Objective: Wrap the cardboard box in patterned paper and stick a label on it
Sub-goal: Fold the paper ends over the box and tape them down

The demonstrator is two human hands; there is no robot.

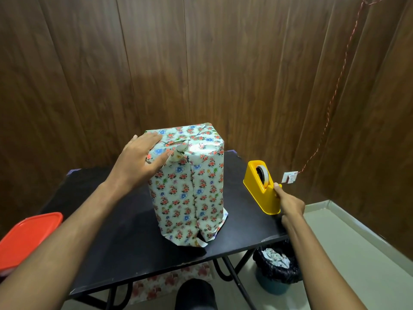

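A tall box wrapped in white floral paper [187, 186] stands upright on the black table [125, 242]. Its top folds are loose and a seam runs down the front. My left hand [140, 159] presses flat on the top left corner of the box, holding the folded paper down. My right hand [288, 202] is at the cutter end of the yellow tape dispenser [259, 186] on the table's right edge, the thumb against its tip and the fingers curled at the tape end. No label is in view.
A red plastic lid [26, 238] lies at the table's left edge. A bin lined with a black bag [277, 269] holding paper scraps stands on the floor at the right. More floral paper [161, 285] lies under the table. Wood-panelled walls close in behind.
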